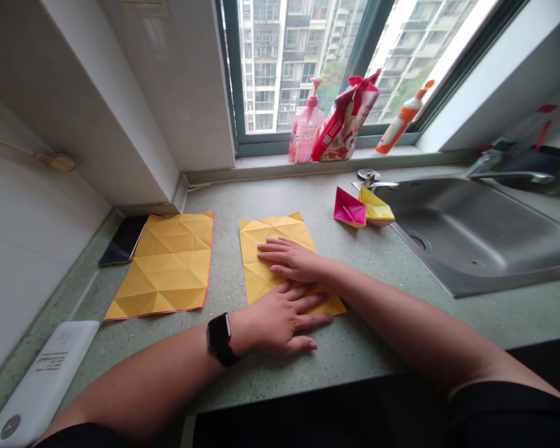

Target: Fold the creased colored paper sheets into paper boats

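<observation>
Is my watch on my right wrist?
No, the black smartwatch is on the left wrist, and the right wrist is bare.

Your yellow paper sheet (273, 233) looks matt, smooth, creased; the second paper sheet (168, 267) matches it. Your speckled countertop (226, 261) is matt stone-like, slightly rough-looking. Steel sink (466, 230): brushed, dull sheen. Pink pump bottle (307, 130): glossy plastic. Your watch (219, 333): glossy glass face, black matt strap, material too small to tell.
</observation>
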`<action>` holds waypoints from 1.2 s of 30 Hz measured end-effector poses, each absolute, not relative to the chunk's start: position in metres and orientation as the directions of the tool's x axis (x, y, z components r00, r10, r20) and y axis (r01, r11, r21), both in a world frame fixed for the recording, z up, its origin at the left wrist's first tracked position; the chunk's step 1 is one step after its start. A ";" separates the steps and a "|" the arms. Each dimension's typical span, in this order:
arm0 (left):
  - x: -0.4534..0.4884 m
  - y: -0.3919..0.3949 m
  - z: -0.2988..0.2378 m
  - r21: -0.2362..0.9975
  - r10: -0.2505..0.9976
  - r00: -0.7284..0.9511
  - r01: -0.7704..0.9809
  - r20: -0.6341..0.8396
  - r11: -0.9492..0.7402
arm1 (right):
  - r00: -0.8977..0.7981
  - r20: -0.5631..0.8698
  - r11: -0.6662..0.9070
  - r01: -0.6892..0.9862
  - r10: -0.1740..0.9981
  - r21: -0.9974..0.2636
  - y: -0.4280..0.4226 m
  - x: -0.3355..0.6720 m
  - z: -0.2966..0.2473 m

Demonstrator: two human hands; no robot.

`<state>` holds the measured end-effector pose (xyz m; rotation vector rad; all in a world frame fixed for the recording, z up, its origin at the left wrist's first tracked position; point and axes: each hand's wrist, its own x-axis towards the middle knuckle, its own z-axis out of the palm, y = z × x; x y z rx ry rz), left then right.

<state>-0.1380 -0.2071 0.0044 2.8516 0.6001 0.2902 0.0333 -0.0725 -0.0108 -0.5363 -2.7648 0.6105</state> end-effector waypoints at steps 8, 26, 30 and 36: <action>-0.137 -0.207 0.018 0.295 0.418 0.905 0.378 0.081 -0.877 | -0.944 0.118 0.919 0.263 0.308 -0.294 -0.032 -0.037 -0.015; -0.146 -0.208 0.016 0.366 0.413 0.910 0.372 0.037 -0.853 | -0.593 0.015 0.592 0.801 0.805 -0.090 0.066 0.033 -0.013; -0.146 -0.207 0.014 0.363 0.407 0.913 0.364 0.045 -0.858 | -0.516 0.165 0.528 0.849 0.840 -0.033 0.061 0.026 0.007; -0.146 -0.204 0.017 0.368 0.397 0.918 0.367 0.004 -0.854 | -0.750 0.245 0.788 0.598 0.615 -0.148 0.008 0.038 0.002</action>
